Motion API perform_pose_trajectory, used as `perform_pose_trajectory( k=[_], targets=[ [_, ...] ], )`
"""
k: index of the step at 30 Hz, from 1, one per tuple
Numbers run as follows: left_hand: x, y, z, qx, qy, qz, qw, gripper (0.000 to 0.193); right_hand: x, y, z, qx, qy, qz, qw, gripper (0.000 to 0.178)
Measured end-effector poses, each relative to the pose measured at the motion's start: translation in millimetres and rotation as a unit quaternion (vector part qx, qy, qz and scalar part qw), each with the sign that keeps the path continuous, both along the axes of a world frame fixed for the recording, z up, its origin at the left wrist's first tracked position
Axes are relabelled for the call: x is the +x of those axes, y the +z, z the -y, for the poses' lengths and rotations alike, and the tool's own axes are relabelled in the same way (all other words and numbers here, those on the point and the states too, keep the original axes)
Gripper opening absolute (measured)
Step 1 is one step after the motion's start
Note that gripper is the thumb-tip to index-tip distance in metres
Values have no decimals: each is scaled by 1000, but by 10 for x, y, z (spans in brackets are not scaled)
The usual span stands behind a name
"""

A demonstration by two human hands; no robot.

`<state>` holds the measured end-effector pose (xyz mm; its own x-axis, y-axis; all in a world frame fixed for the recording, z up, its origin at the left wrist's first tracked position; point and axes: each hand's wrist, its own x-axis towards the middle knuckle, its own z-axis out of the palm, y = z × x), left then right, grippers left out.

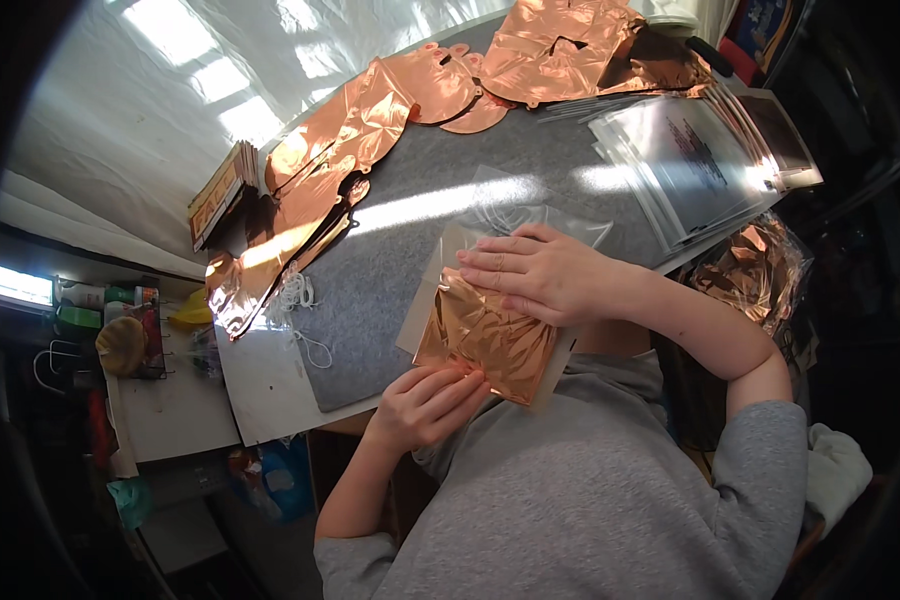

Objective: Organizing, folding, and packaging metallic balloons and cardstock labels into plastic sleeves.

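A folded copper foil balloon lies on a pale card at the near edge of the grey felt mat. My right hand lies flat on the foil's far edge, fingers spread and pointing left. My left hand pinches the foil's near left corner with fingers curled. A clear plastic sleeve lies just beyond my right hand.
Several flat copper foil balloons spread along the mat's far side. A fanned stack of clear packets lies at the right, a bag of crumpled foil below it. White string lies at the left, a cluttered shelf beyond.
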<state>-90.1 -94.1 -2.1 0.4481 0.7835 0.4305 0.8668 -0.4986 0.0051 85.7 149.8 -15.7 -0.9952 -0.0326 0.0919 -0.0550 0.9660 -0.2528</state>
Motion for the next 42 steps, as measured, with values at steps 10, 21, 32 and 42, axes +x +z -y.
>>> perform_pose_trajectory(
  k=[10, 21, 32, 42],
  targets=[
    [-53, 21, -116, -30, -14, 18, 999, 24, -44, -94, -27, 3, 27, -39, 999, 60],
    [177, -44, -361, 6, 15, 78, 997, 34, -25, -99, 143, -10, 95, -83, 992, 56],
    [300, 211, -399, -2, 90, 137, 987, 29, -58, 8, 124, -33, 102, -220, 970, 47],
    [-371, 163, -967, -147, 339, 417, 831, 67, 884, 168, 500, -112, -465, -124, 869, 32]
  ],
)
